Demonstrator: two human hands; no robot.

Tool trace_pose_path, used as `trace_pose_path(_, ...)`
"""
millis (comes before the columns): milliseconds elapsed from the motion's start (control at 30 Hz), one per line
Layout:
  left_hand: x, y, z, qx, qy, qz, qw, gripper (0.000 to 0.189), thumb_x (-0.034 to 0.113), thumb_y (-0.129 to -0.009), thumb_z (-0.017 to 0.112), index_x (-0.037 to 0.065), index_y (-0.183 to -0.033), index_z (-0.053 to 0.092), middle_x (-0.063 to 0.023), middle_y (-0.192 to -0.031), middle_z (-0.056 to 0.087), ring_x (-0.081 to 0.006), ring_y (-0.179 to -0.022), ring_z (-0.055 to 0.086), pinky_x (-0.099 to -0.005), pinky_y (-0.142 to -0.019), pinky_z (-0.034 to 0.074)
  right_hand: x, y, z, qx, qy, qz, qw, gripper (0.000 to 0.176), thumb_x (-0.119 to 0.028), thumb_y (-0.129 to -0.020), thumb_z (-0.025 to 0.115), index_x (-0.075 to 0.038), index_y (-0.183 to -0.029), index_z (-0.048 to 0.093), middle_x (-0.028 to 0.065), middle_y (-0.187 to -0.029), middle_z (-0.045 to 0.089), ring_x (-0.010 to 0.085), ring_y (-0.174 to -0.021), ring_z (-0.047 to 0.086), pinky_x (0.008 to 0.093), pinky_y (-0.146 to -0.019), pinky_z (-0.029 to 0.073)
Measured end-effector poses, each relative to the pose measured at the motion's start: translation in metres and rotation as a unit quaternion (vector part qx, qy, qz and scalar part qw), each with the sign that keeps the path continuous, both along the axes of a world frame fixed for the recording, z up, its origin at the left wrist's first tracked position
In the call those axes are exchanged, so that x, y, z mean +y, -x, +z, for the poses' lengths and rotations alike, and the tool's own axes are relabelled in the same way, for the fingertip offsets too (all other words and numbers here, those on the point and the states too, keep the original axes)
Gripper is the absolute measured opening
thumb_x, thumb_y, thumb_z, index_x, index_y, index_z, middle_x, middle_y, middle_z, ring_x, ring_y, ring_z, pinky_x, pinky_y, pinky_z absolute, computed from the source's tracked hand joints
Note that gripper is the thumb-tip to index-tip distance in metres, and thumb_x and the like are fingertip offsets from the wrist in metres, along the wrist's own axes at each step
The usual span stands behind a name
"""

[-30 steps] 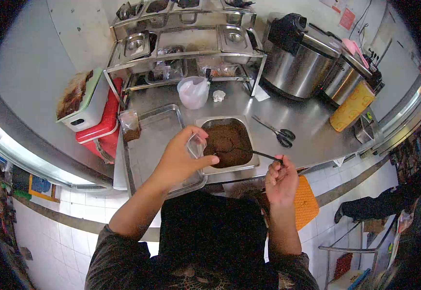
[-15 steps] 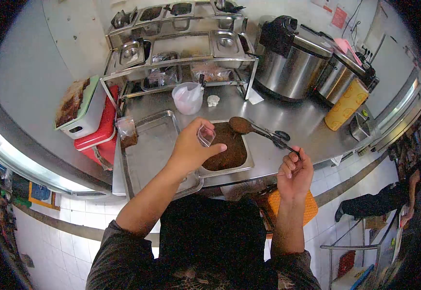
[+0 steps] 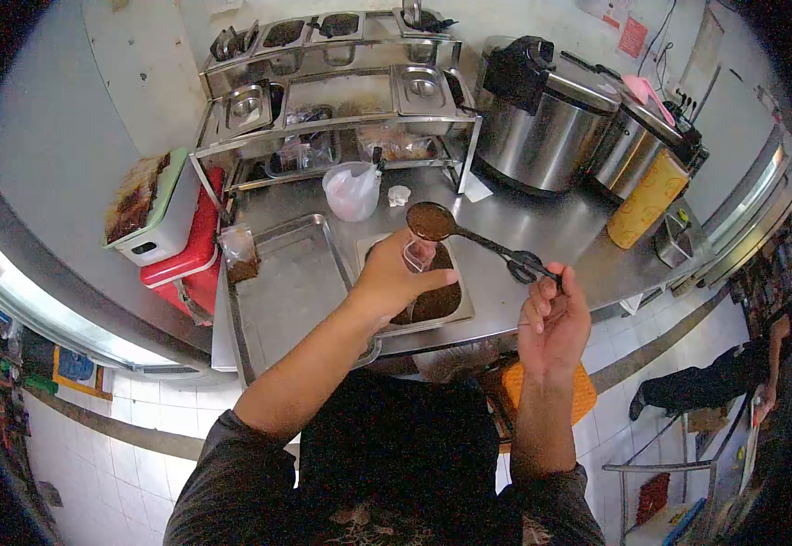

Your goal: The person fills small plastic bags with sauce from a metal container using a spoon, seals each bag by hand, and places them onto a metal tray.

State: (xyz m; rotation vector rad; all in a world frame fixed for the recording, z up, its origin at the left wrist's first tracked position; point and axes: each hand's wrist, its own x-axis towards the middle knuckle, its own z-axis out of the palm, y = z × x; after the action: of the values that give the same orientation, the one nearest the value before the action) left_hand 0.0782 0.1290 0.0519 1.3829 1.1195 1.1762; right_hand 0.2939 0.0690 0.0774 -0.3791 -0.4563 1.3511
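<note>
My left hand is closed around a small clear plastic bag, its mouth held open at the fingertips. In my right hand is the end of the handle of a black ladle. Its bowl, filled with dark brown grainy sauce, hangs just above and beside the bag's mouth. Below my left hand sits a metal pan of the same brown sauce, partly hidden by that hand. Black-handled scissors show behind the ladle handle.
A shallow metal tray lies left of the pan, with a filled bag at its edge. Behind are a translucent plastic jug and a rack of metal containers. Steel cookers stand right; another person is at far right.
The ladle's bowl has moved left, from over the pan's far edge to the bag. My left hand has moved right and slightly down with the bag, towards the ladle.
</note>
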Motion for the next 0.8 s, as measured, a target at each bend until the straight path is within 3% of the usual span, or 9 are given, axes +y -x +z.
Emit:
trace_pose_path(267,0.000,0.003,0.000,-0.117,0.034,-0.015,0.992,0.049,0.013,-0.071,0.088,0.006,-0.112,0.062,0.0000,-0.097,0.058,-0.0111,-0.090,0.054,-0.0268,-0.086,0.045,-0.006,0.015,0.004,-0.162,-0.026,-0.078,0.983,0.027,-0.025,-0.103,0.052,0.000,-0.104,0.061,0.0051,-0.073,0.056,0.0103,-0.057,0.049,0.0216,-0.048,0.038)
trace_pose_path(567,0.005,0.009,-0.001,-0.117,0.075,-0.013,0.990,0.050,0.011,-0.072,0.088,0.003,-0.113,0.062,-0.0019,-0.100,0.060,-0.0123,-0.094,0.058,-0.0266,-0.087,0.047,-0.011,0.020,0.003,-0.267,-0.094,-0.109,0.953,0.022,-0.017,-0.103,0.050,0.002,-0.107,0.061,0.0064,-0.076,0.058,0.0105,-0.058,0.050,0.0225,-0.047,0.039)
trace_pose_path(800,0.011,0.012,-0.006,-0.104,0.060,0.003,0.993,0.047,0.013,-0.072,0.089,0.002,-0.107,0.061,-0.0022,-0.097,0.060,-0.0128,-0.092,0.058,-0.0270,-0.086,0.047,-0.011,0.017,0.001,-0.443,-0.219,-0.173,0.852,0.019,-0.011,-0.100,0.051,0.001,-0.100,0.065,0.0078,-0.073,0.063,0.0129,-0.056,0.053,0.0258,-0.050,0.042)
